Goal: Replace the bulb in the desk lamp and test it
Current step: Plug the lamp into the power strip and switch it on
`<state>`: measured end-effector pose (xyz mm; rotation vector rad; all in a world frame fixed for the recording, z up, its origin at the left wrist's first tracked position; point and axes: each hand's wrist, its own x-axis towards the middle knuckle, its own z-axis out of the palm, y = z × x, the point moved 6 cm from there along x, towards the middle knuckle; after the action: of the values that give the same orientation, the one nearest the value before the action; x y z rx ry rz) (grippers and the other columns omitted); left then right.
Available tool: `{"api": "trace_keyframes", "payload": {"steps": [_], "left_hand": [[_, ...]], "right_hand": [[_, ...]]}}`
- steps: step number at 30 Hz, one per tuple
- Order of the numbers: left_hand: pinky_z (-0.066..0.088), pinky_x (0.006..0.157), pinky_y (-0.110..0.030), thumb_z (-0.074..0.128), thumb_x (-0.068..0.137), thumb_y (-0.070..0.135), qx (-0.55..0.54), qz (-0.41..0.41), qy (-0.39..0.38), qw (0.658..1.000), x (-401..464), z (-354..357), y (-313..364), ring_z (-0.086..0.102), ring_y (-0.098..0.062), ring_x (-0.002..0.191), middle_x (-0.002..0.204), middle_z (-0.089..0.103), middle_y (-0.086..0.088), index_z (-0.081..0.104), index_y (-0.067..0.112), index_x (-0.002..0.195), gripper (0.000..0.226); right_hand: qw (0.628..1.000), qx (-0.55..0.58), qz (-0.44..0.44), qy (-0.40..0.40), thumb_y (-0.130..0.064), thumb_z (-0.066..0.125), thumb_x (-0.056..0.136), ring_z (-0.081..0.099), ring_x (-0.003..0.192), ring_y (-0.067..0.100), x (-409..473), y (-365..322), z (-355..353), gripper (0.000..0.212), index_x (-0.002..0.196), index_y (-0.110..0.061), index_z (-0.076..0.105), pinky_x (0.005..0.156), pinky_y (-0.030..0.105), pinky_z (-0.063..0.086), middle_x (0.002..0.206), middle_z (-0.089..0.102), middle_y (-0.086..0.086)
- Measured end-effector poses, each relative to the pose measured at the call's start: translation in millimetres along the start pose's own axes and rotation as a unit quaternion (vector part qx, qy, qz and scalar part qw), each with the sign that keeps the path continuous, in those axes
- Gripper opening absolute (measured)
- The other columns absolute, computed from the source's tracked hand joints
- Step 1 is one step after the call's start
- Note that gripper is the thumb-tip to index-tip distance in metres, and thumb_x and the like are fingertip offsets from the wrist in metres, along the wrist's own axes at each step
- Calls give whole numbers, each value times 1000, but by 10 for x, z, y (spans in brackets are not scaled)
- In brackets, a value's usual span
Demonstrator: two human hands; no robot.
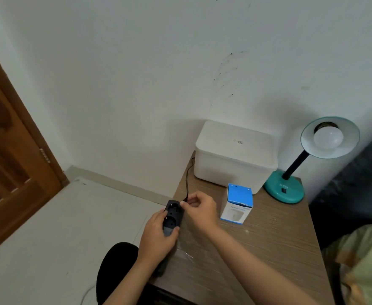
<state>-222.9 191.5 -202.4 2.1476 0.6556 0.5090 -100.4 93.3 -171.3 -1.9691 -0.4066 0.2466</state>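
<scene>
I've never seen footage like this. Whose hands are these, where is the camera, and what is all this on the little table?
There is no machine here: a person wears a wide-angle camera on the head, looking forward and down, so you see their own two bare hands. There is only this one picture.

The left hand holds a black power strip at the table's edge. The right hand pinches the end of a thin black cord right at the strip; the plug itself is hidden by the fingers.

On the wood-grain table stand a teal desk lamp with a white bulb in its shade, not lit, a white lidded box, and a small blue and white carton that seems to be bulb packaging.
</scene>
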Motion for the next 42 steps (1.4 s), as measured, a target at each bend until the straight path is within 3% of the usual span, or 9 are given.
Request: {"api": "trace_keyframes", "payload": {"steps": [4,14,21,30,37,42], "left_hand": [[45,97,-28,73,73,23,-11,-1,8,1000,7,-20,-4,55,-17,111,120,59,-4,55,9,121,53],[46,95,-29,75,71,21,-22,5,15,1000,11,-27,-14,57,-20,110,118,61,-7,56,5,119,54],[45,97,-30,75,71,21,-23,-2,13,1000,16,-25,-11,56,-19,111,120,60,-8,55,6,121,55],[42,96,-25,74,71,20,-21,-1,15,1000,14,-29,-3,56,-18,112,121,60,-7,55,6,121,56],[40,94,-22,74,71,21,-24,-5,18,1000,9,-31,-14,56,-19,112,121,60,-6,55,6,121,56],[40,96,-23,75,72,22,-22,-3,17,1000,13,-33,-14,55,-18,114,123,59,-6,55,6,122,56]], "right_hand": [[999,-30,10,-22,-17,76,72,60,65,9,-25,51,96,13,74,-18,64,65,25,53,71,65,-3],[993,-111,-24,-35,-21,75,71,53,57,-1,0,-86,163,9,73,-15,68,52,11,41,65,62,-8],[990,-139,-13,-26,-22,73,71,63,67,12,-25,-113,224,7,70,-17,69,61,32,55,69,67,-4],[990,-143,-5,-19,-16,68,68,62,61,16,-45,-117,233,9,61,-14,64,55,37,55,63,66,0],[993,-114,-26,-21,-13,70,69,61,61,19,-14,-97,197,12,62,-8,62,58,32,49,62,64,4],[994,-99,-28,-29,-10,72,67,55,55,10,-9,-55,183,14,60,-13,61,53,22,44,58,61,-2]]}}
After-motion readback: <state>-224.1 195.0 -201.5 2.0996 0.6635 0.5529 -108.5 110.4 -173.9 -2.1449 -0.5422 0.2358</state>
